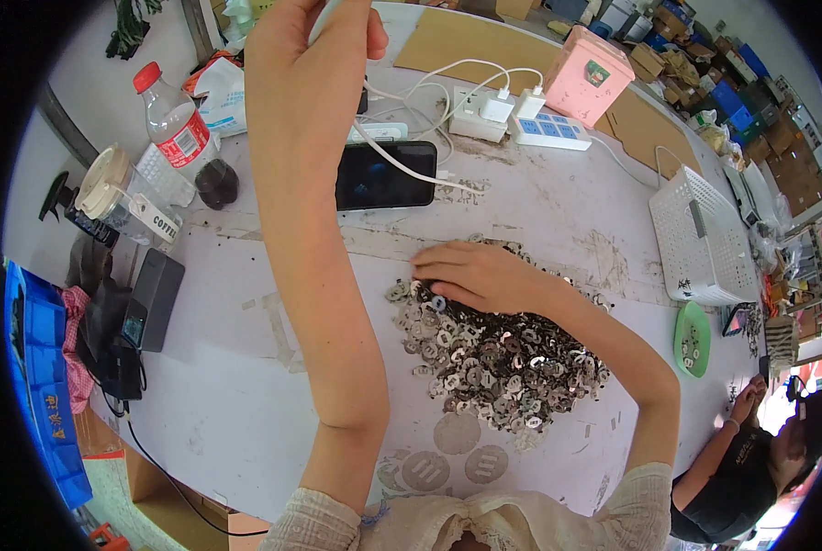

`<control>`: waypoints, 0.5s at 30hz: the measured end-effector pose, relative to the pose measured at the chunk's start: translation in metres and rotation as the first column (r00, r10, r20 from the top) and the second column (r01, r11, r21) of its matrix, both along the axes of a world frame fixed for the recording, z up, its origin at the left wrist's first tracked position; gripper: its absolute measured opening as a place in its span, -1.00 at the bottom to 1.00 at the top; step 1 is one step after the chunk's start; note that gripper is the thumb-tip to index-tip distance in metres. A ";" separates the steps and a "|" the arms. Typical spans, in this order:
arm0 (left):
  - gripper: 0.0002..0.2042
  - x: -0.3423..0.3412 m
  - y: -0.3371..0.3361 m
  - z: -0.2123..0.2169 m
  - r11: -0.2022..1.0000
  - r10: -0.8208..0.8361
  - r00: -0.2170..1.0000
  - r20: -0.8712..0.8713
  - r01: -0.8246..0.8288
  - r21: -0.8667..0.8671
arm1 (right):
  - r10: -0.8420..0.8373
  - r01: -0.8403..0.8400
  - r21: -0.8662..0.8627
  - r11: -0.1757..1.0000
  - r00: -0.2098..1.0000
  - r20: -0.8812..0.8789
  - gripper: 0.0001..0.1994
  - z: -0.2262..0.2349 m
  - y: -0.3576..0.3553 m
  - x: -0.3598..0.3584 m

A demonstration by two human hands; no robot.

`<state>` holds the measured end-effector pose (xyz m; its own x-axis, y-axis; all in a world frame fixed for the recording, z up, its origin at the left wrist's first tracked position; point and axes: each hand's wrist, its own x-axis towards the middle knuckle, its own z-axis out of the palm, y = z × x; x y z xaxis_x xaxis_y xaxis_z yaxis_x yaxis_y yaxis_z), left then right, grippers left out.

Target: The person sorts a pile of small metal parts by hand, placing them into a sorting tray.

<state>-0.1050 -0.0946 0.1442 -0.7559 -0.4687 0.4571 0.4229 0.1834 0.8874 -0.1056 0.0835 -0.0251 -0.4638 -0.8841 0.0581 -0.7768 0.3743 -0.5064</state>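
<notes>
Working across white table [236, 303]. Observing loose pile of small metal pieces [512, 367] right of table's middle. Holding left hand [317, 32] high, with fingers cropped at upper edge, leaving grip impossible to tell. Resting right hand [482, 275] palm-down on pile's far left, with fingers lightly bent; concealing any pinched piece, so cannot tell. Judging risks: dragging phone [383, 190] by catching white cable [413, 173] with left hand; scattering edge pieces by sweeping too hard.
</notes>
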 end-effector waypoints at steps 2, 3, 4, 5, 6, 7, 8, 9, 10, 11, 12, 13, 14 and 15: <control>-0.78 -0.004 0.003 -0.003 0.999 -0.025 0.999 0.030 0.026 -0.027 | 0.054 -0.071 -0.064 0.995 0.971 -0.233 -0.75 -0.006 0.018 0.008; -0.77 -0.004 0.004 -0.002 0.997 -0.046 0.997 0.054 0.049 -0.057 | 0.045 -0.057 -0.046 0.997 0.973 -0.226 -0.75 -0.002 0.024 0.013; -0.77 -0.004 0.005 -0.002 0.997 -0.050 0.997 0.051 0.053 -0.055 | 0.041 -0.053 -0.043 0.998 0.973 -0.229 -0.75 -0.001 0.028 0.018; -0.76 -0.004 0.005 -0.002 0.997 -0.062 0.997 0.047 0.064 -0.050 | 0.046 -0.050 -0.012 0.999 0.970 -0.237 -0.74 0.001 0.032 0.022; -0.75 -0.004 0.006 -0.004 0.996 -0.074 0.996 0.044 0.076 -0.047 | 0.050 -0.047 0.017 0.999 0.968 -0.244 -0.73 0.002 0.035 0.025; -0.75 -0.006 0.005 -0.006 0.996 -0.076 0.996 0.043 0.078 -0.047 | 0.047 -0.043 0.021 0.999 0.979 -0.198 -0.70 0.006 0.037 0.029; -0.75 -0.009 0.003 -0.008 0.996 -0.075 0.997 0.025 0.077 -0.053 | 0.046 -0.043 0.020 0.999 0.979 -0.198 -0.70 0.010 0.037 0.027; -0.75 -0.010 0.005 -0.008 0.995 -0.081 0.997 0.007 0.081 -0.055 | -0.004 0.003 -0.001 1.000 0.982 -0.190 -0.68 0.016 0.040 0.023; -0.75 -0.009 0.008 -0.008 0.995 -0.086 0.996 0.008 0.086 -0.053 | -0.052 0.048 -0.023 0.999 0.982 -0.181 -0.67 0.020 0.043 0.019; -0.75 -0.007 0.012 -0.005 0.996 -0.082 0.997 0.015 0.082 -0.038 | -0.055 0.052 -0.022 0.998 0.982 -0.179 -0.67 0.020 0.045 0.011; -0.75 -0.006 0.016 -0.004 0.997 -0.075 0.997 0.023 0.076 -0.028 | -0.131 0.133 -0.014 0.991 0.956 -0.264 -0.67 0.017 0.047 -0.001; -0.75 -0.006 0.018 -0.004 0.996 -0.080 0.997 0.017 0.081 -0.029 | -0.205 0.216 -0.008 0.976 0.912 -0.354 -0.66 0.014 0.050 -0.009; -0.75 -0.006 0.020 -0.004 0.995 -0.094 0.996 -0.002 0.094 -0.025 | -0.210 0.221 -0.009 0.975 0.910 -0.359 -0.66 0.007 0.052 -0.014; -0.75 -0.006 0.020 -0.004 0.995 -0.102 0.995 -0.017 0.102 -0.023 | -0.209 0.205 -0.040 0.978 0.964 -0.165 -0.65 -0.002 0.051 -0.019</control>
